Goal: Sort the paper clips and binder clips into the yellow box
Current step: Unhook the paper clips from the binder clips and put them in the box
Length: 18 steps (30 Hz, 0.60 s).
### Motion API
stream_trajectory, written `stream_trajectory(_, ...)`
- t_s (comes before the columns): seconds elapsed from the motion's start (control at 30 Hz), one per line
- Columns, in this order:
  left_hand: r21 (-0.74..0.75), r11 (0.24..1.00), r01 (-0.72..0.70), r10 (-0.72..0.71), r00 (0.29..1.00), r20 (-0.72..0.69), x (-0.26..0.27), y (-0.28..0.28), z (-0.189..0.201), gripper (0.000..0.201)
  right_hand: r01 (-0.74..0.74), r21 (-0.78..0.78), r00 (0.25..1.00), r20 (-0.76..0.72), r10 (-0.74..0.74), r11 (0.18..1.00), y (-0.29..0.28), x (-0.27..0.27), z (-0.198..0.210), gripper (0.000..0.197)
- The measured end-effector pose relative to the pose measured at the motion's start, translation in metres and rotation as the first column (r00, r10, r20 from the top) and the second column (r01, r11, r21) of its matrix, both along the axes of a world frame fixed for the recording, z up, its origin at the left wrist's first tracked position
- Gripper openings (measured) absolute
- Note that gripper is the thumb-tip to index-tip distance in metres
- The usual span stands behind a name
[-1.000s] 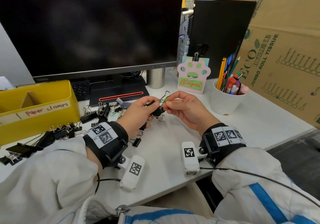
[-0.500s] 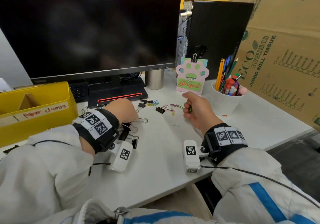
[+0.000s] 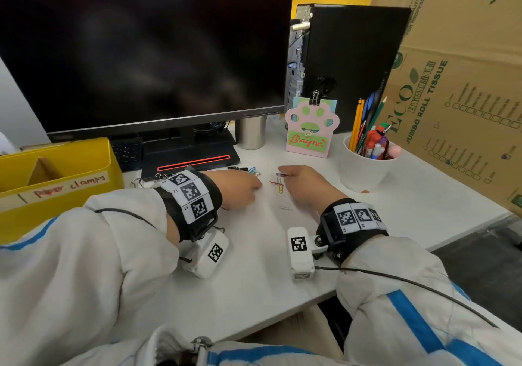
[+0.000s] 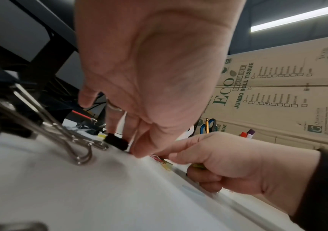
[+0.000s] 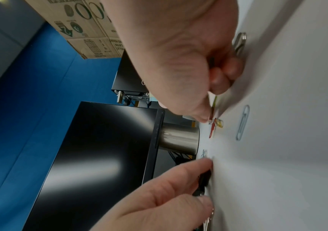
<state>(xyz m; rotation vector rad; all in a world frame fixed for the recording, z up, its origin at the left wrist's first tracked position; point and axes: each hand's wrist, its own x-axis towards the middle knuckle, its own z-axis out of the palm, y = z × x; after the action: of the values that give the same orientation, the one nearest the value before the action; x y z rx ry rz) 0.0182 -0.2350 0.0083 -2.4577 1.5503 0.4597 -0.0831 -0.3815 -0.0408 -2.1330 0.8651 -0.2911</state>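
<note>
Much of the binder-clip heap is hidden: in the head view the person's left sleeve and wrist strap cover it, and only a few silver wire handles (image 3: pixel 158 178) show at the strap's upper left. The left hand (image 3: pixel 237 189), at frame centre, lies knuckles-up, so its fingertips cannot be seen there; the left wrist view shows thumb and fingers bent down and closing on a small black binder clip (image 4: pixel 116 141) that sits on the white table (image 3: pixel 254 281). The right hand (image 3: pixel 306 186), just to the right, is curled; the right wrist view shows a green coated paper clip (image 5: pixel 215 101) sticking out of its closed fingers while its thumb tip presses on a red paper clip (image 5: pixel 212 129) lying flat, crossed by a yellow one (image 3: pixel 280 189). A purple clip at its fingertips is blurred. A plain silver wire paper clip (image 3: pixel 285 208) lies apart, lower centre. Blue clips and tiny black clips sit above the left knuckles. The glossy yellow plastic box (image 3: pixel 59 179), with a handwritten "paper clamps" label and a cardboard divider, stands at the left edge, cut off by the frame.
</note>
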Motion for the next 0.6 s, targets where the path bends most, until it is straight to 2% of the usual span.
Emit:
stream_trajectory(0.07, 0.010, 0.998, -0.065, 0.064, 0.994, 0.086, -0.001, 0.002, 0.004, 0.040, -0.067, -0.090, 0.994, -0.089, 0.059, 0.994, -0.001, 0.002, 0.000, 0.033)
stream_trajectory(0.13, -0.007, 0.995, -0.102, 0.102, 0.985, 0.141, -0.002, 0.002, 0.006, 0.039, -0.100, -0.087, 0.993, -0.078, 0.093, 0.991, 0.001, -0.002, 0.004, 0.025)
stream_trajectory(0.17, -0.044, 0.993, -0.109, 0.114, 0.984, 0.135, -0.001, 0.002, 0.005, 0.045, -0.120, -0.097, 0.991, -0.068, 0.114, 0.988, 0.001, -0.004, 0.007, 0.033)
stream_trajectory(0.27, -0.164, 0.984, -0.071, 0.065, 0.997, -0.037, 0.001, -0.002, 0.001, 0.082, -0.219, -0.172, 0.969, -0.157, 0.192, 0.960, 0.002, -0.015, 0.015, 0.060)
stream_trajectory(0.33, -0.158, 0.987, -0.034, 0.019, 0.996, -0.092, 0.000, -0.006, -0.004, 0.094, -0.262, -0.165, 0.957, -0.175, 0.233, 0.951, 0.002, -0.019, 0.016, 0.061)
stream_trajectory(0.4, -0.174, 0.985, -0.022, 0.003, 0.994, -0.113, -0.003, -0.012, -0.006, 0.093, -0.276, -0.131, 0.958, -0.120, 0.261, 0.952, 0.002, -0.021, 0.014, 0.046)
stream_trajectory(0.5, -0.218, 0.976, -0.022, -0.015, 0.986, -0.166, -0.008, -0.017, -0.004, 0.076, -0.254, -0.121, 0.967, -0.008, 0.254, 0.960, 0.001, -0.021, 0.008, 0.022)
stream_trajectory(0.6, -0.249, 0.957, -0.151, 0.062, 0.940, -0.335, -0.009, -0.020, -0.009, 0.066, -0.213, -0.131, 0.977, -0.013, 0.214, 0.968, 0.000, -0.019, 0.006, 0.012)
